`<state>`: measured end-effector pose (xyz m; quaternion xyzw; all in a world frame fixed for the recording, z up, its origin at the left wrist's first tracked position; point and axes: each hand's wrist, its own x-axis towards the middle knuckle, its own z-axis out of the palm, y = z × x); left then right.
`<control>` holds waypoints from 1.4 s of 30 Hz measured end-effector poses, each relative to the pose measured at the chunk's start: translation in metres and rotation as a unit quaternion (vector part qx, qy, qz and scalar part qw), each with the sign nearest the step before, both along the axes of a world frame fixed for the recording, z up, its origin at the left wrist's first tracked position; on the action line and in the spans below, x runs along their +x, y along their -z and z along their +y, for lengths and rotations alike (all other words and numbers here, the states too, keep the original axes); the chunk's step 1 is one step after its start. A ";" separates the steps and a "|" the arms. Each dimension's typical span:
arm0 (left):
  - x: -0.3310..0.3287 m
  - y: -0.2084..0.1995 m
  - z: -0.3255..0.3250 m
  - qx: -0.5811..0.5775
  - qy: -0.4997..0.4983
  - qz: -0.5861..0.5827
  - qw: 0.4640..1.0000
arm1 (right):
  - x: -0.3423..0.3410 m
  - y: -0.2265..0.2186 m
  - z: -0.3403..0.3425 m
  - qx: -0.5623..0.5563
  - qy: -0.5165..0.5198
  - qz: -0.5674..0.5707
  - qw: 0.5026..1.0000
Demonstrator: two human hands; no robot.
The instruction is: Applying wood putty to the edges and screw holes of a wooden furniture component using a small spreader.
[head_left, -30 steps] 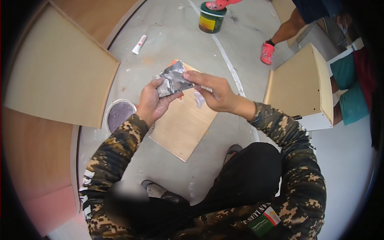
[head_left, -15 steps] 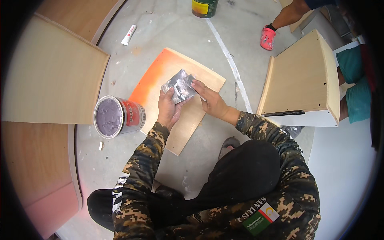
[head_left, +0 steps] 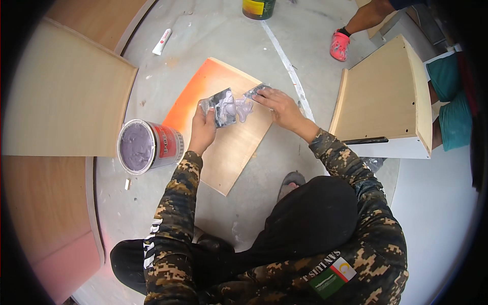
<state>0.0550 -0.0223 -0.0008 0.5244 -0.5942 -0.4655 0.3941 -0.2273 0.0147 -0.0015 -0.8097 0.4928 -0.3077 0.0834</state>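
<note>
My left hand [head_left: 202, 129] grips a dark flat plate [head_left: 221, 105] smeared with grey-lilac putty, held just above a wooden board [head_left: 231, 152] that lies on the concrete floor. My right hand [head_left: 278, 104] holds a small scraper blade [head_left: 255, 91] next to the plate's right edge, with a blob of putty [head_left: 244, 109] between the two tools. The board's far end is tinted orange. An open tub of the same grey putty [head_left: 144, 147] with a red label lies tilted on the floor, left of my left hand.
Large wooden panels [head_left: 66, 91] lie to the left. A wooden cabinet box [head_left: 386, 99] stands to the right. A white tube [head_left: 161, 41] and a paint can [head_left: 258, 7] sit farther off. Another person's foot in a pink clog [head_left: 339, 46] is at top right.
Both hands have come down closer to the board. My right hand has drawn the scraper away to the right of the plate, pulling putty with it.
</note>
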 end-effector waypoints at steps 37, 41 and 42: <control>-0.031 -0.031 -0.011 -0.125 -0.058 -0.101 0.985 | 0.008 0.001 -0.013 0.127 -0.129 0.036 0.983; -0.023 -0.025 -0.008 -0.158 -0.081 -0.128 0.976 | -0.002 -0.002 -0.016 0.095 -0.135 0.002 0.986; -0.021 -0.023 -0.007 -0.134 -0.080 -0.123 0.980 | -0.003 -0.003 -0.016 0.084 -0.126 -0.011 0.988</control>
